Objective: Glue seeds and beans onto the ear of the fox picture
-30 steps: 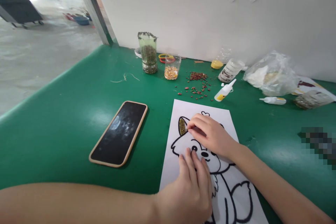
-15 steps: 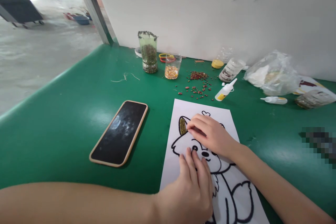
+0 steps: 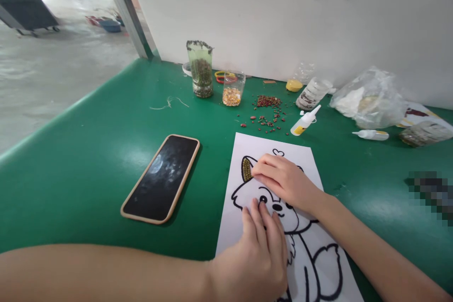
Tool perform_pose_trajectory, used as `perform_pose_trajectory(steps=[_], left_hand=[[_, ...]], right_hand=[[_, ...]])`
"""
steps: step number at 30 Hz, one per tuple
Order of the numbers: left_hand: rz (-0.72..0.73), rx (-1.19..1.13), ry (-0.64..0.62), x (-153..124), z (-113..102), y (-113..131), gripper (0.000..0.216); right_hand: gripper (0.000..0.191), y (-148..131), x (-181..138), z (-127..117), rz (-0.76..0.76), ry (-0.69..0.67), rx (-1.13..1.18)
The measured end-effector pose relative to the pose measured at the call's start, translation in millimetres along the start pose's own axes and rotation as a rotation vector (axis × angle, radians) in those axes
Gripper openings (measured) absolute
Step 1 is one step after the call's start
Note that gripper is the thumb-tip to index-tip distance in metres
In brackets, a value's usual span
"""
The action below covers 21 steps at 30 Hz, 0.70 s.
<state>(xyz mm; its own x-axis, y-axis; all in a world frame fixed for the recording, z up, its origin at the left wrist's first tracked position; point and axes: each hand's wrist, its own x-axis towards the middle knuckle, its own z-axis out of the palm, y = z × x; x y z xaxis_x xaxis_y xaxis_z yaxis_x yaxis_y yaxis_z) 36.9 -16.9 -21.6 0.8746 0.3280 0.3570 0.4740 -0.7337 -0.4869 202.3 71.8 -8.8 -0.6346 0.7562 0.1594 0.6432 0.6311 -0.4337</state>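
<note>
A white sheet of paper (image 3: 231,231) with a black outline drawing of a fox-like animal lies on the green table. Small greenish seeds (image 3: 247,170) fill part of the animal's left ear in tight rows. My right hand (image 3: 288,179) rests over the head of the drawing, its thumb and fingers pinched together at the inner edge of that ear. Whatever is between those fingertips is hidden or too small to make out. My left hand (image 3: 260,250) lies on the paper below the face, fingers stretched out and holding nothing.
Left of the paper lies a phone (image 3: 161,179). Behind it stand a green cup of seeds (image 3: 201,73) and a clear cup of corn kernels (image 3: 232,96). Loose reddish beans (image 3: 269,101), a glue bottle (image 3: 305,121), another small bottle (image 3: 371,135) and a plastic bag (image 3: 370,99) sit farther right.
</note>
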Motion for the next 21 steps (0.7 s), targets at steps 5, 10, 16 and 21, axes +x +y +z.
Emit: perform_pose_trajectory(steps=[5, 10, 16, 21], left_hand=[[0.011, 0.007, 0.002, 0.2, 0.3, -0.1, 0.044], [0.007, 0.005, 0.002, 0.5, -0.3, 0.4, 0.043], [0.0, 0.0, 0.016, 0.2, 0.6, 0.8, 0.043], [0.006, -0.006, 0.008, 0.4, 0.5, 1.2, 0.044]], right_hand=[[0.016, 0.9, -0.3, 0.3, 0.003, 0.015, 0.003], [0.013, 1.7, -0.4, 1.1, 0.017, 0.028, 0.023], [0.01, 1.2, -0.3, 2.0, 0.021, 0.041, 0.031], [0.006, 2.4, -1.1, 3.1, 0.029, 0.051, 0.022]])
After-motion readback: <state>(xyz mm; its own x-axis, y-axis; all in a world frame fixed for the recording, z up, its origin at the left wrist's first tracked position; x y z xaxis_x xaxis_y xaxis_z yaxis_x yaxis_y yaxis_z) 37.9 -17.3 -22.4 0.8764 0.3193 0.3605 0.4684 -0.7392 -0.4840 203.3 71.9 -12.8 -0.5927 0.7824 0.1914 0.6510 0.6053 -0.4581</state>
